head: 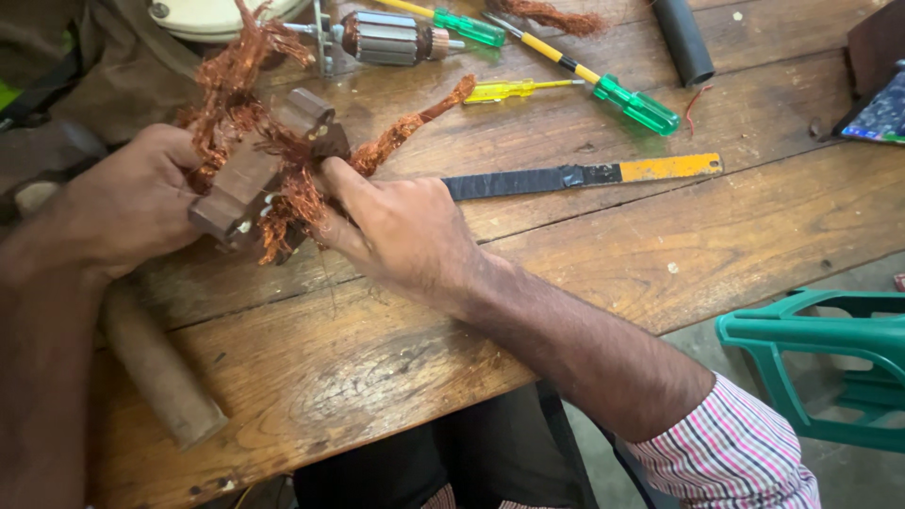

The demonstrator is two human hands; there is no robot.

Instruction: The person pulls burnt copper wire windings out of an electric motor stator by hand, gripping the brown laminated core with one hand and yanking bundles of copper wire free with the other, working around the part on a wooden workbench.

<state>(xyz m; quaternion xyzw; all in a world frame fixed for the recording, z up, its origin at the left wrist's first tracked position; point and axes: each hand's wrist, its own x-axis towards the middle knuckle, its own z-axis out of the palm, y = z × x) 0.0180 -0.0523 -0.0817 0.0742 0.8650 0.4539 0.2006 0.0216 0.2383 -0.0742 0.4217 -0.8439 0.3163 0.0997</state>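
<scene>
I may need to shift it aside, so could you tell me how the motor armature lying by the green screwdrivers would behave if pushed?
The motor armature is cylindrical and lies on its side, so it would probably roll. Its metal core suggests it is heavy for its size. It looks rigid, not floppy.

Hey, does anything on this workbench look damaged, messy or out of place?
Yes. The brown motor core held between the left hand and right hand has its copper winding torn loose, frayed and sticking out in tangles. Another loose clump of copper wire lies at the table's far edge.
</scene>
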